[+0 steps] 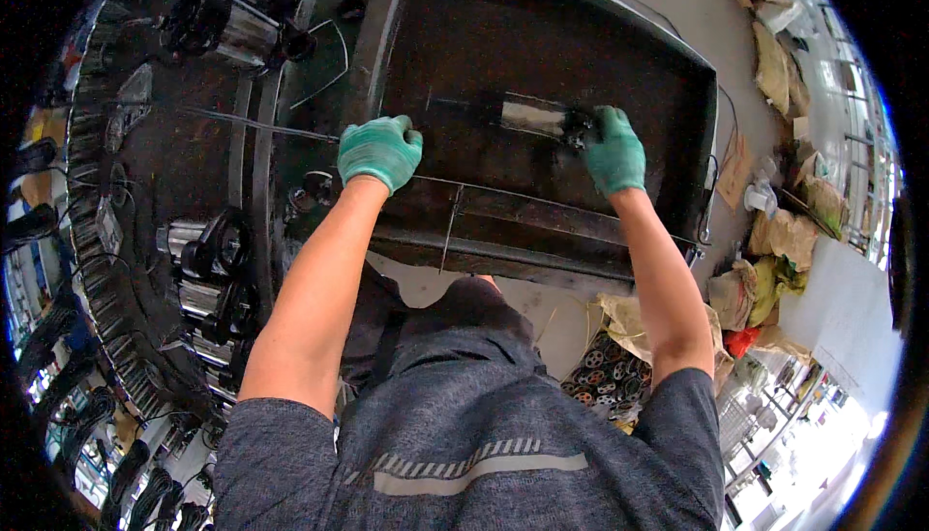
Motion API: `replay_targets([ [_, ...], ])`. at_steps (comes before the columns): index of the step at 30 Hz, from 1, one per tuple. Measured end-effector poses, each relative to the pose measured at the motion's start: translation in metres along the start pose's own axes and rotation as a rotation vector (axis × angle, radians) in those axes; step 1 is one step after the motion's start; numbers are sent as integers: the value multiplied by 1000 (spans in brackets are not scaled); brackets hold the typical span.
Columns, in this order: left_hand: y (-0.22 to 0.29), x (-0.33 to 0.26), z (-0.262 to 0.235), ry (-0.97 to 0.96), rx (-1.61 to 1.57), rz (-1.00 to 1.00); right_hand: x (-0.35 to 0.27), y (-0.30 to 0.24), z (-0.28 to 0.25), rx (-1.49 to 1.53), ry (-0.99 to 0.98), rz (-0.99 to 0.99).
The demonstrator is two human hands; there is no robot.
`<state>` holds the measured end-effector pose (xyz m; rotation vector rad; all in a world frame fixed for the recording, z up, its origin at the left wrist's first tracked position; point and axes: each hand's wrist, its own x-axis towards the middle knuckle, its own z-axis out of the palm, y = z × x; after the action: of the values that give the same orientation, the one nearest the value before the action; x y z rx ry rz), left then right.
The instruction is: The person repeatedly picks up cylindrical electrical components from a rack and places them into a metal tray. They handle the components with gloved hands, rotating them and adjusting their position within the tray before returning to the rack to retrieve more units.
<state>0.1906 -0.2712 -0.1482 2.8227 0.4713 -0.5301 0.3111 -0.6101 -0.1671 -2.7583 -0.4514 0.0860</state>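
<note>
My left hand [380,153], in a green knit glove, is closed in a fist over the near left part of a dark metal tray [464,37]. A long thin dark rod [261,125] runs from this fist out to the left. Over the tray's right side my right hand [616,151], gloved the same way, has its fingers curled at the black end of a silver cylindrical part [533,116]. That end is smeared by motion, and the fingertips are partly hidden.
Several silver cylinders with black ends [198,238] stand left of the tray, with more [250,35] at the far left. A curved dark rack edge [82,144] lies beyond. Sacks [782,241] line the floor at right. Round dark parts [605,376] fill a sack near my right elbow.
</note>
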Motion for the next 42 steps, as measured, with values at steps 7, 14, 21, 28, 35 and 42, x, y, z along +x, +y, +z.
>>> replay_targets([
  [7, 9, 1, -7, -53, 36, -67, -73, 111, -66, 89, 87, 220],
  [14, 11, 1, -1, 12, 60, -100, -98, 175, -38, 116, 150, 524],
  [21, 18, 3, -6, -10, 70, -131, -88, 175, -36, -65, 2, 647],
  [28, 15, 4, -4, 3, 68, -136, -80, 157, -46, -83, -124, 689],
  [35, 15, 4, -2, 11, 57, -140, -76, 158, -48, -128, -215, 690],
  [42, 14, 6, -3, 10, 71, -132, -78, 159, -46, -115, -209, 682],
])
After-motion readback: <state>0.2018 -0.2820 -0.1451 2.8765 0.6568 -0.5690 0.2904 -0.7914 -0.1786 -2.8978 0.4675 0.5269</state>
